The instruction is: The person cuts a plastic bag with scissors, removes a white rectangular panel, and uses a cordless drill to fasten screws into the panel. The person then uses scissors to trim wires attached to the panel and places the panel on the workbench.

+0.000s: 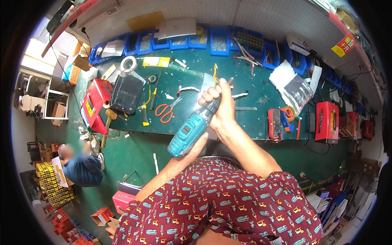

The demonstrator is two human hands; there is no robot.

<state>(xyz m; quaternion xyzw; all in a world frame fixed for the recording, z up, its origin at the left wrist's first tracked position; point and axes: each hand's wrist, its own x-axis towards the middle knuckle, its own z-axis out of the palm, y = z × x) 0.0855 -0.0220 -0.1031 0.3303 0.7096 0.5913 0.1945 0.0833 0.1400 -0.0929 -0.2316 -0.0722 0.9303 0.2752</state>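
Observation:
A teal and black cordless drill [188, 132] is held slantwise over the near edge of the green workbench [251, 122]. My left hand [198, 148] grips the drill from below, with most of its fingers hidden. Wrapped around the black chuck at the front end is my right hand [222, 108], and a thin bit shows just past its fingers. Orange-handled scissors [165, 112] lie on the bench left of the drill. Beyond my right hand are yellow wires [215, 73] and a white-sleeved cable [188, 88].
Blue parts bins [219, 45] line the back. On the left stand a red case [94, 106], a black box [127, 94] and a hammer [108, 124]. A red multimeter [275, 124] and red machine [326, 122] sit right. Another person [83, 169] crouches at lower left beside stacked boxes.

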